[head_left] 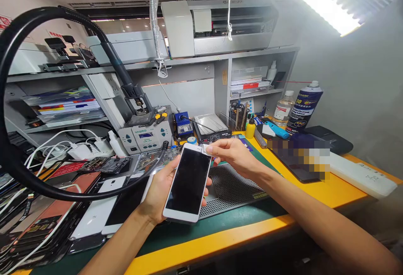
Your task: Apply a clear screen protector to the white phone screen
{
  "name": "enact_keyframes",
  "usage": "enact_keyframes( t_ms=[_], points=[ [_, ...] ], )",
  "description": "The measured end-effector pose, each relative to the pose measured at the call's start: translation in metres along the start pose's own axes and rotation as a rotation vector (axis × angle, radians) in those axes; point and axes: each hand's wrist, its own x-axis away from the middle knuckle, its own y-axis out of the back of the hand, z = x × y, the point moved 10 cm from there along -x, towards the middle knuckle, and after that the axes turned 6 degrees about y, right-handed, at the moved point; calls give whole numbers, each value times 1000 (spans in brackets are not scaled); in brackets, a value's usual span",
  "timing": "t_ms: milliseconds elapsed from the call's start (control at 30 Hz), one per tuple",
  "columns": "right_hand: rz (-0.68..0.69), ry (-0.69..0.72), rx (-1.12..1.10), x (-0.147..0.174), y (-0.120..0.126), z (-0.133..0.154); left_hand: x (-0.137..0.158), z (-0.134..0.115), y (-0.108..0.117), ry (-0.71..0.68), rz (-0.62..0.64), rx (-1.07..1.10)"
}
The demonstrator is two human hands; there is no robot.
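**White phone [189,178] held up whole, one top corner unfinished**

Nearest you, the phone is raised above the counter's [176,254] front edge, near its middle, tilted with its dark glass toward you. Your left hand [159,193] grips it from the left side, with fingers wrapped behind and tips showing past the other edge. Your right hand [231,151] pinches a small pale piece [207,149] at the phone's top right corner; you cannot tell from here whether that is film or cloth, or whether it is stuck down.

Done, as far as it shows: the phone is in hand, its front looks closed up, and most of the glass is uncovered. Left, in my judgement: that corner, where the piece sits between your fingertips and the phone.

Beyond the phone, a perforated plate [233,195] lies on the green mat [157,235]. Stacked phones [34,229] fill the counter's left end. Toward its back edge stand the grey rework station [145,134] and, farther right, a spray can [304,107].
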Motion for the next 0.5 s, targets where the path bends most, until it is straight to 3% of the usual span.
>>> enact_keyframes(
  t_ms=[500],
  points=[
    [-50, 15, 159, 1, 3, -2, -1, 13, -5, 79, 30, -13]
  ],
)
